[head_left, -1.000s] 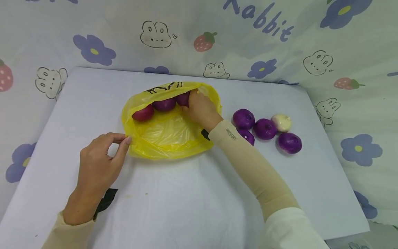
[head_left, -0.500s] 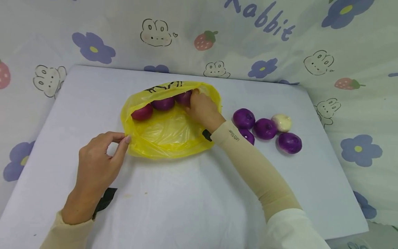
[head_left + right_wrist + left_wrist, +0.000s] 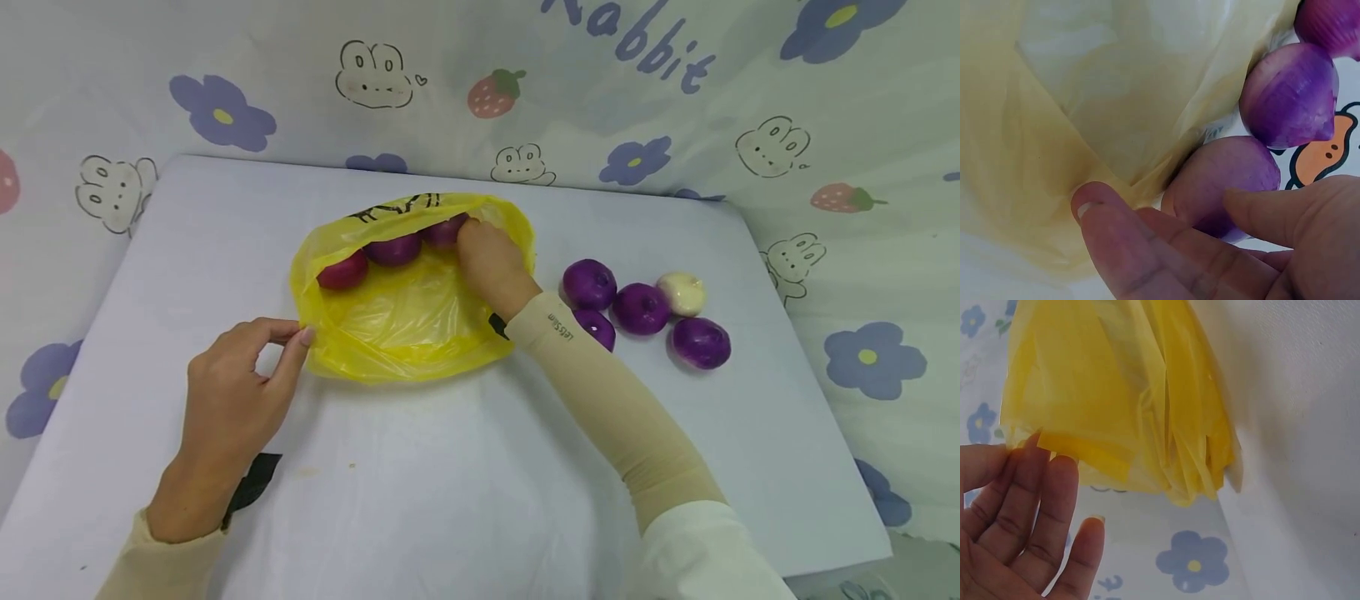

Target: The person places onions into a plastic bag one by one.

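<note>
A yellow plastic bag (image 3: 405, 367) lies on the white table with its mouth spread toward me. My left hand (image 3: 236, 396) pinches its left rim between thumb and index finger; in the left wrist view the other fingers stay fairly straight beside the plastic (image 3: 1085, 369). Inside the bag, red onions (image 3: 393, 250) form a row along the far wall. My right hand (image 3: 495, 262) reaches into the bag and holds the rightmost red onion (image 3: 1222, 169), its thumb (image 3: 1266, 215) on the skin and its fingers partly covering the lower side.
Right of the bag, several purple-skinned onions (image 3: 641, 308) and one white onion (image 3: 682, 293) sit close together. My right forearm overlaps one onion (image 3: 595, 327). A cloth with rabbit and flower prints (image 3: 420, 100) hangs behind the table (image 3: 420, 500).
Both hands stay almost in place. Slightly more of the rightmost onion in the bag shows beside my right hand, and the head view has shifted a little.
</note>
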{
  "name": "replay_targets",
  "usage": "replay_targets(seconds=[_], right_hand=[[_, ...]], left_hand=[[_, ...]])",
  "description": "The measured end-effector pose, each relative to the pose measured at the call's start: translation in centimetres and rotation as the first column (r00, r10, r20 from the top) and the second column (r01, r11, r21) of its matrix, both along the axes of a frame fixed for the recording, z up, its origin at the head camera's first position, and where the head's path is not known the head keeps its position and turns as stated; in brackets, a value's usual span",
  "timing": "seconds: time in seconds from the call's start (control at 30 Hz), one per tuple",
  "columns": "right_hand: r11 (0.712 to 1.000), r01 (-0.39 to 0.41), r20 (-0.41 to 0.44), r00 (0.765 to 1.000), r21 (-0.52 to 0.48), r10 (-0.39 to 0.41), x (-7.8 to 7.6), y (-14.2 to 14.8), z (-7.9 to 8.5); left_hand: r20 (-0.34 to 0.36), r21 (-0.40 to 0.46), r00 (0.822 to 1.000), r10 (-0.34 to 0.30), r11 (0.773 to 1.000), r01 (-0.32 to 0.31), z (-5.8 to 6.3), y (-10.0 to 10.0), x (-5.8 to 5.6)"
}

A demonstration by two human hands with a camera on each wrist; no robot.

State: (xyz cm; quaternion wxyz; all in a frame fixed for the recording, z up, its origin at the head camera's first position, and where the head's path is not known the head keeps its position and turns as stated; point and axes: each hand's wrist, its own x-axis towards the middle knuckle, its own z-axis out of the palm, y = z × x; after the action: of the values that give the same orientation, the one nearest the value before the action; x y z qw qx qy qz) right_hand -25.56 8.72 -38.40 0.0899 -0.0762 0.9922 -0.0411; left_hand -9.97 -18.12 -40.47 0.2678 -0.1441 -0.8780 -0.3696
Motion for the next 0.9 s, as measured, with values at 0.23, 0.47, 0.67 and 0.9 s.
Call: replay_targets(seconds=[0.23, 0.47, 0.67, 0.9], right_hand=[[1.0, -0.005, 0.016, 1.0, 0.016, 0.005, -0.1, 0.0, -0.1], [1.0, -0.001, 0.02, 1.0, -0.008, 0.001, 0.2, 0.0, 0.1], [0.999, -0.028, 0.026, 0.999, -0.038, 0.029, 1.1, -0.3, 0.6], [0.995, -0.063, 0.016, 0.998, -0.083, 0.065, 2.6, -0.6, 1.2]], left_hand=[[-0.001, 0.004, 1.0, 0.0, 1.0, 0.0, -0.1, 0.0, 0.0], [-0.004, 0.005, 1.0, 0.002, 1.0, -0.001, -0.1, 0.0, 0.0], [0.0, 0.006, 1.0, 0.0, 1.0, 0.0, -0.1, 0.0, 0.0], [-0.011, 0.008, 1.0, -0.003, 1.0, 0.003, -0.2, 0.0, 0.0]])
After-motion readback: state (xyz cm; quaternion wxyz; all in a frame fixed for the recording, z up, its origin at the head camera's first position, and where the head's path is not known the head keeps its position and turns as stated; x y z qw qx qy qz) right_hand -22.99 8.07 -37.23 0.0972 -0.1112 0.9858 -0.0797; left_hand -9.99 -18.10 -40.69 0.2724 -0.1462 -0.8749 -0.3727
